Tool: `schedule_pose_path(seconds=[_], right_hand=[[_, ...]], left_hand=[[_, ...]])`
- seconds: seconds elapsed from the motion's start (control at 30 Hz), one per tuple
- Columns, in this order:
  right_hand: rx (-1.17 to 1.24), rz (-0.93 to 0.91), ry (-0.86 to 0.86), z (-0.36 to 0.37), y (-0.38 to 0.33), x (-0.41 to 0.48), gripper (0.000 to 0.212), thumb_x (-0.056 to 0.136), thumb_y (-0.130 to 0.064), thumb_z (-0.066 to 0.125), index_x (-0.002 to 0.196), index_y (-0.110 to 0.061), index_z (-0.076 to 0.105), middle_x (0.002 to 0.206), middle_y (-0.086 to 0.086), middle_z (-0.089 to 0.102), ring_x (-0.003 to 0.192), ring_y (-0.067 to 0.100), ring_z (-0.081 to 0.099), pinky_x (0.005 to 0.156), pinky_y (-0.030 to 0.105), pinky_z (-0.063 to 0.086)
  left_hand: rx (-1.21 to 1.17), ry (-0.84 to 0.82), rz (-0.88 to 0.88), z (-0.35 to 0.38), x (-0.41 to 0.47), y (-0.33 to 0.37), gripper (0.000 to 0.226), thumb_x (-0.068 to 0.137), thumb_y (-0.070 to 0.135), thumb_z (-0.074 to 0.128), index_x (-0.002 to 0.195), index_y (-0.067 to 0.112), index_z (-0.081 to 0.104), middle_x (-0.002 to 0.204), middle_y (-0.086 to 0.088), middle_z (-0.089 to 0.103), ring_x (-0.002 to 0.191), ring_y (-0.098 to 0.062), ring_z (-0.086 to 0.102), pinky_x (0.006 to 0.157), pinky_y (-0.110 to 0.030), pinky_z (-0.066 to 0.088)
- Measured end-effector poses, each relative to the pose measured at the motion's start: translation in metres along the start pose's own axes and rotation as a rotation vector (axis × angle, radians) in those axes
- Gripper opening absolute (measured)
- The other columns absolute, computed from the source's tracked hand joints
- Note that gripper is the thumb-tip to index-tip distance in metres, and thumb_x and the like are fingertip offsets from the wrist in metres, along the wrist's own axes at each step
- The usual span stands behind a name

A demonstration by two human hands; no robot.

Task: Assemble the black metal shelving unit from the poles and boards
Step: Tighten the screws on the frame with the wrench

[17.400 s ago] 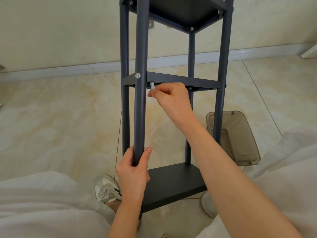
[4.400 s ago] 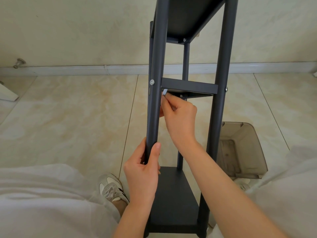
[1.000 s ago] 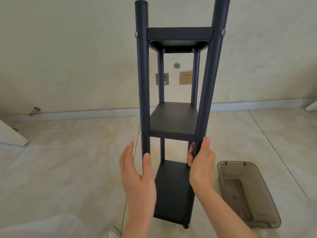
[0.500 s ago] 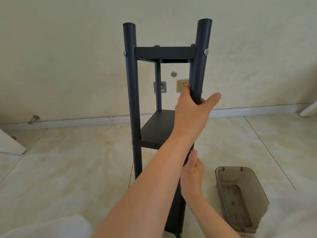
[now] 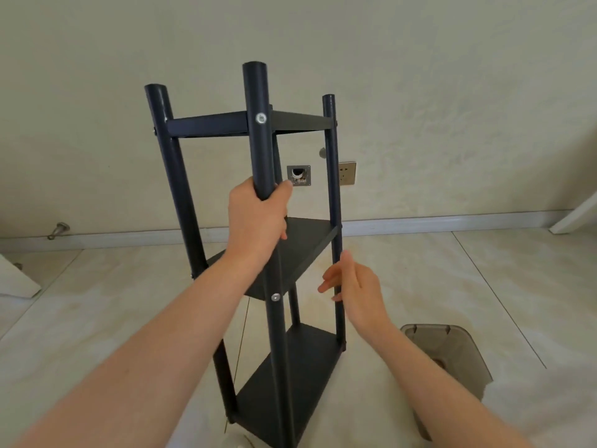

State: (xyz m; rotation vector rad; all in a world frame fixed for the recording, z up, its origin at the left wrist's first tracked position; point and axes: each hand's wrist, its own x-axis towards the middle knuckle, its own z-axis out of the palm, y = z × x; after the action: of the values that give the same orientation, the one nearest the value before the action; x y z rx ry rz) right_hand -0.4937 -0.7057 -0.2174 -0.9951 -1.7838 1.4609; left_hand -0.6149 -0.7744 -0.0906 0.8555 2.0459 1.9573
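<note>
The black shelving unit (image 5: 297, 250) stands upright on the tiled floor with one corner turned toward me. It has four poles and three boards: top (image 5: 290, 121), middle and bottom (image 5: 290, 379). My left hand (image 5: 258, 221) grips the nearest pole (image 5: 260, 140) just below the top board. My right hand (image 5: 355, 286) is lower, beside the right pole (image 5: 332, 195) at the height of the middle board. Its fingers are straight and touch that pole. Silver screw heads show on the near pole.
A grey translucent plastic bin (image 5: 452, 354) lies on the floor to the right of the shelf base. The wall behind carries a socket (image 5: 347, 173) and a metal plate (image 5: 298, 175). A door stop (image 5: 58, 229) sits at the far left, by a white panel (image 5: 16, 279).
The unit has turned so a corner pole faces me. My left hand keeps its grip on the upper pole. My right hand has left that pole and now touches the right pole.
</note>
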Motion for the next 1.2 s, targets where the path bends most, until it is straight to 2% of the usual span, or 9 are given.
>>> schedule_pose_path(seconds=[0.1, 0.2, 0.4, 0.57, 0.77, 0.83, 0.93, 1.03, 1.2], right_hand=[[-0.187, -0.042, -0.007, -0.012, -0.022, 0.031, 0.049, 0.105, -0.045, 0.028, 0.091, -0.016, 0.066, 0.082, 0.000, 0.071, 0.085, 0.014, 0.065, 0.084, 0.028, 0.048], [-0.337, -0.097, -0.023, -0.023, -0.039, 0.060, 0.037, 0.105, -0.040, 0.034, 0.104, -0.014, 0.061, 0.097, 0.003, 0.068, 0.082, 0.012, 0.058, 0.068, 0.024, 0.042], [-0.432, -0.040, -0.002, -0.028, -0.060, 0.098, 0.049, 0.104, -0.042, 0.041, 0.139, -0.008, 0.040, 0.127, 0.010, 0.056, 0.100, 0.020, 0.051, 0.083, 0.031, 0.039], [-0.341, 0.046, -0.006, -0.020, -0.070, 0.125, 0.056, 0.102, -0.046, 0.044, 0.145, -0.013, 0.029, 0.145, 0.012, 0.045, 0.126, 0.031, 0.048, 0.088, 0.034, 0.036], [-0.184, 0.074, -0.095, -0.003, -0.079, 0.161, 0.048, 0.099, -0.047, 0.049, 0.135, -0.019, 0.035, 0.128, 0.004, 0.054, 0.116, 0.027, 0.055, 0.104, 0.048, 0.045], [-0.184, 0.003, -0.080, 0.010, -0.079, 0.175, 0.037, 0.099, -0.043, 0.051, 0.124, -0.017, 0.043, 0.114, 0.004, 0.060, 0.105, 0.025, 0.061, 0.093, 0.043, 0.053], [-0.123, -0.114, 0.081, 0.032, -0.074, 0.198, 0.023, 0.100, -0.034, 0.052, 0.113, -0.015, 0.049, 0.091, 0.006, 0.064, 0.074, 0.016, 0.066, 0.073, 0.036, 0.060], [-0.064, -0.185, 0.154, 0.053, -0.064, 0.228, 0.013, 0.101, -0.031, 0.051, 0.107, -0.020, 0.049, 0.084, 0.004, 0.058, 0.060, 0.013, 0.056, 0.052, 0.020, 0.053], [0.053, -0.213, 0.100, 0.085, -0.059, 0.273, 0.009, 0.100, -0.025, 0.053, 0.094, -0.029, 0.048, 0.074, 0.005, 0.048, 0.050, 0.010, 0.044, 0.045, 0.020, 0.045]], left_hand=[[0.039, -0.048, -0.039, -0.026, 0.009, -0.002, 0.017, 0.095, 0.021, 0.066, 0.082, 0.018, 0.055, 0.046, 0.010, 0.047, 0.039, -0.005, 0.046, 0.044, -0.020, 0.047], [0.045, -0.040, -0.053, -0.048, 0.014, -0.006, 0.018, 0.095, 0.022, 0.066, 0.082, 0.018, 0.054, 0.047, 0.010, 0.045, 0.040, -0.006, 0.045, 0.045, -0.020, 0.046], [0.110, 0.029, -0.049, -0.080, 0.023, -0.019, 0.022, 0.094, 0.024, 0.067, 0.078, 0.018, 0.052, 0.045, 0.009, 0.044, 0.040, -0.008, 0.045, 0.048, -0.027, 0.047], [0.107, 0.059, -0.042, -0.096, 0.034, -0.029, 0.023, 0.092, 0.021, 0.067, 0.077, 0.017, 0.051, 0.046, 0.006, 0.043, 0.039, -0.011, 0.043, 0.047, -0.029, 0.045], [0.040, 0.054, -0.065, -0.106, 0.060, -0.036, 0.028, 0.091, 0.012, 0.068, 0.073, 0.014, 0.047, 0.045, 0.002, 0.038, 0.036, -0.013, 0.035, 0.037, -0.026, 0.038], [0.036, 0.050, -0.062, -0.107, 0.074, -0.041, 0.030, 0.092, 0.012, 0.067, 0.071, 0.014, 0.046, 0.045, 0.002, 0.036, 0.036, -0.014, 0.033, 0.036, -0.026, 0.036], [0.034, 0.077, -0.025, -0.108, 0.102, -0.050, 0.031, 0.093, 0.013, 0.067, 0.070, 0.014, 0.045, 0.043, 0.004, 0.035, 0.034, -0.014, 0.032, 0.035, -0.024, 0.034], [0.062, 0.130, 0.046, -0.108, 0.140, -0.066, 0.028, 0.092, 0.016, 0.066, 0.074, 0.012, 0.045, 0.043, 0.004, 0.035, 0.034, -0.015, 0.032, 0.035, -0.024, 0.032], [0.151, 0.194, 0.020, -0.116, 0.204, -0.092, 0.032, 0.095, 0.026, 0.064, 0.072, 0.012, 0.046, 0.044, 0.004, 0.042, 0.033, -0.015, 0.035, 0.034, -0.025, 0.035]])
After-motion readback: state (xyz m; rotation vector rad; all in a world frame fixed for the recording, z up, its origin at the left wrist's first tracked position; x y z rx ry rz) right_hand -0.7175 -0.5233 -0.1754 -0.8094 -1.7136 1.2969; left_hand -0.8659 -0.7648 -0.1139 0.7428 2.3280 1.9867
